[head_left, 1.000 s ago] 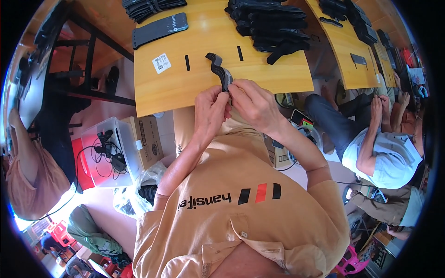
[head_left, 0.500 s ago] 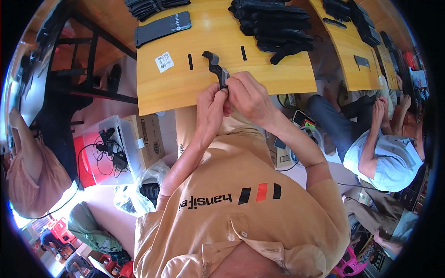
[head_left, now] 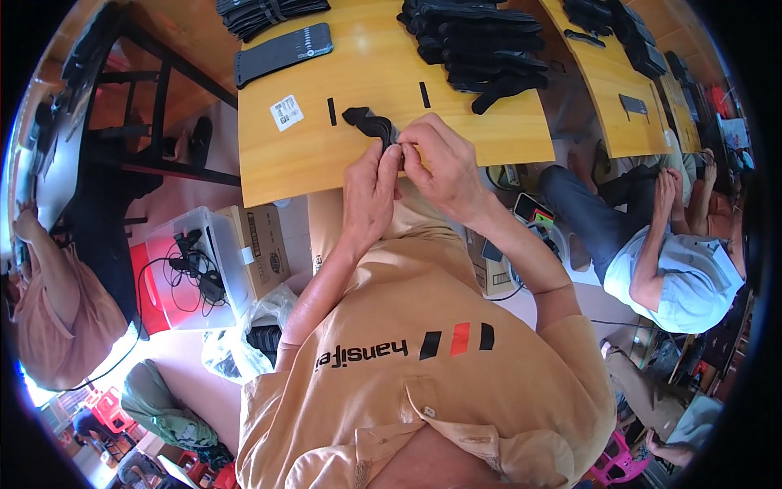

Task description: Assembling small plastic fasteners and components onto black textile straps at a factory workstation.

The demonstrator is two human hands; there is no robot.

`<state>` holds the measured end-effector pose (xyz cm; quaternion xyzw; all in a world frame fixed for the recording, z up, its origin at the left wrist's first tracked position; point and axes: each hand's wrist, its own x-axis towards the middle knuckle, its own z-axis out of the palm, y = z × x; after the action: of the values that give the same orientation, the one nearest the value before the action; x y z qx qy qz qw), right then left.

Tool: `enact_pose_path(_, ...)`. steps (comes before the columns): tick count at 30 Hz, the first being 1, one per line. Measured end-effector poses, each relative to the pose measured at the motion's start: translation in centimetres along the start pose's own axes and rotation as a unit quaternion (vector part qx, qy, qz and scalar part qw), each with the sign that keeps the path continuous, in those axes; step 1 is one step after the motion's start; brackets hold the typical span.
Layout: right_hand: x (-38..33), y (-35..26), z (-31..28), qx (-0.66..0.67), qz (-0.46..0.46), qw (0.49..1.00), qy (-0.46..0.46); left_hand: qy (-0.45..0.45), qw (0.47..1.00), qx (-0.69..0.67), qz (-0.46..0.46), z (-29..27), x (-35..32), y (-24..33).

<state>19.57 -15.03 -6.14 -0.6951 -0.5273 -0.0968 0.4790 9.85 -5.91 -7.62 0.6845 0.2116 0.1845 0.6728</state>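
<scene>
My left hand (head_left: 371,189) pinches the near end of a black, wavy fabric strip (head_left: 373,126) between thumb and fingers. The strip has a greyish side face and curves away over the table's front part, its far end darker and bent to the left. My right hand (head_left: 441,167) is closed at the same near end, thumb and forefinger meeting beside the left thumb. What exactly the right fingertips grip is partly hidden. Both hands are just over the near edge of the wooden table (head_left: 489,147).
Two black marks, left (head_left: 331,112) and right (head_left: 424,94), and a white label (head_left: 285,113) are on the tabletop. A flat dark-grey printed piece (head_left: 281,55) lies farther back. Black fabric items (head_left: 481,41) are piled back right. Cables fill a clear bin (head_left: 204,269) at left; people sit nearby.
The strip's far end has dropped and swung left, nearer the tabletop. My hands stay together at its near end, with the right fingers shifted slightly.
</scene>
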Motion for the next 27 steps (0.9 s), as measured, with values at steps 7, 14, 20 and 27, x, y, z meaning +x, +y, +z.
enact_pose_path(7, 0.2, -0.3, 0.9, 0.011, 0.011, 1.0, 0.026, 0.055, 0.992, 0.086, 0.079, -0.5, 0.4, -0.9)
enact_pose_path(14, 0.6, -1.1, 0.5, 0.085, 0.089, 0.992, -0.006, 0.09, 0.984, 0.107, 0.108, -0.5, 0.5, -0.6)
enact_pose_path(20, 1.0, -2.3, -2.2, -0.076, 0.053, 0.984, -0.151, 0.001, 0.969, 0.245, 0.038, -1.5, -0.4, 2.3)
enact_pose_path(27, 0.6, -4.1, -4.7, -0.025, 0.06, 0.949, -0.308, -0.112, 0.928, 0.35, 0.069, -2.7, -2.6, 5.7)
